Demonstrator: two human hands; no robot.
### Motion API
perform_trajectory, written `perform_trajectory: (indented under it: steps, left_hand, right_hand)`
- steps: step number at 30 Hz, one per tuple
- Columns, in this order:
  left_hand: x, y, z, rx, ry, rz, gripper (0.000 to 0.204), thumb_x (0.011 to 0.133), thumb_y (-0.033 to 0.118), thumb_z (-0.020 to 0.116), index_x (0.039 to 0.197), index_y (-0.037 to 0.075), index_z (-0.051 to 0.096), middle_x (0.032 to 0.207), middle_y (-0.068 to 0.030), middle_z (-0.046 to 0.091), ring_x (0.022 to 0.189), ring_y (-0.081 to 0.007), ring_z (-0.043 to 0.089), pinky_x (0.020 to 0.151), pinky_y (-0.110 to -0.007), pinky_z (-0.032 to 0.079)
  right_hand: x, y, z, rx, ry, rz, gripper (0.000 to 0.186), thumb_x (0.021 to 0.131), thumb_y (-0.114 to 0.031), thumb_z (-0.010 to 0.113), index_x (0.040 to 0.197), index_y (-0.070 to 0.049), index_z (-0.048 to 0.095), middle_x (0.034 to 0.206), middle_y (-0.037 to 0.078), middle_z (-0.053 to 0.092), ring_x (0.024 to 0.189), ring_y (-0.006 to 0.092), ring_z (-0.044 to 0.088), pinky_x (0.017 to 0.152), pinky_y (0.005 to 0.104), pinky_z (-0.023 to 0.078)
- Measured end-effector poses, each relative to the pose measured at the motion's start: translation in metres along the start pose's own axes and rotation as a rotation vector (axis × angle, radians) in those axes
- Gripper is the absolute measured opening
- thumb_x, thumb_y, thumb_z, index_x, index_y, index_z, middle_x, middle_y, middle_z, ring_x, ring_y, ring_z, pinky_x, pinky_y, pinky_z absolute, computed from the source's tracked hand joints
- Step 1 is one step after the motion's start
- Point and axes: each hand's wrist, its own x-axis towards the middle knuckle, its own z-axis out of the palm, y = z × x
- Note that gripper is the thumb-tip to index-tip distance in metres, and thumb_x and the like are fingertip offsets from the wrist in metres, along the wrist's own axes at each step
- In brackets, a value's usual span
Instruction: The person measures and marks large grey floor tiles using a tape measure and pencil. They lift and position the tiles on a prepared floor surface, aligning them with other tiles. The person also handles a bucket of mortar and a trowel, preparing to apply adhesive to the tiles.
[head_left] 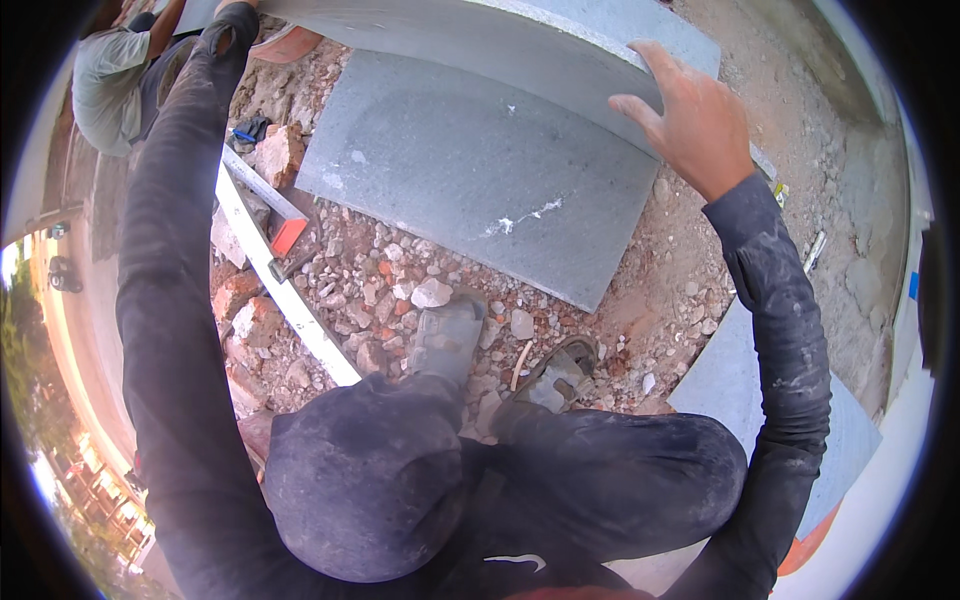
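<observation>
A grey stone slab (480, 40) stands tilted on its edge at the top of the view. My right hand (695, 125) grips its right end, thumb against the near face and fingers over the upper edge. Stretched far to the upper left is my left arm, with only a sliver of my left hand (238, 3) showing at the picture's rim near the slab's other end. Its fingers are hidden. Below the raised slab, a second grey slab (430, 170) lies flat on the rubble, with white scuffs on its surface.
Broken brick and stones (375, 300) surround my feet. At left lie a long white bar (290, 305) and a metal bar with an orange end (288, 236). Another slab (725, 370) rests at right. A person in a grey shirt (105, 80) is at upper left, near an orange rounded object (287, 46).
</observation>
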Motion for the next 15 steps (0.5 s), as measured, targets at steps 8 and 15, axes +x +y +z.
perform_trajectory:
  steps: [8, 15]
  left_hand:
    - [-0.297, -0.097, 0.05, -0.019, -0.397, 0.62, 0.044, 0.085, 0.033, 0.059, 0.118, 0.004, 0.053, 0.059, -0.0035, 0.054, 0.053, -0.0144, 0.052, 0.053, -0.029, 0.046]
    - [-0.473, -0.157, 0.07, 0.521, -0.776, 0.681, 0.079, 0.082, 0.052, 0.053, 0.137, 0.001, 0.025, 0.05, -0.0108, 0.055, 0.044, -0.0273, 0.054, 0.053, -0.037, 0.047]
  right_hand:
    - [0.018, 0.007, 0.016, -0.066, 0.073, 0.029, 0.038, 0.08, -0.041, 0.06, 0.103, -0.01, 0.062, 0.062, 0.013, 0.061, 0.057, 0.0276, 0.062, 0.053, 0.038, 0.05]
    - [0.021, 0.017, 0.024, -0.074, 0.094, 0.025, 0.044, 0.081, -0.044, 0.059, 0.107, -0.009, 0.062, 0.075, 0.016, 0.065, 0.067, 0.0279, 0.064, 0.061, 0.0364, 0.051]
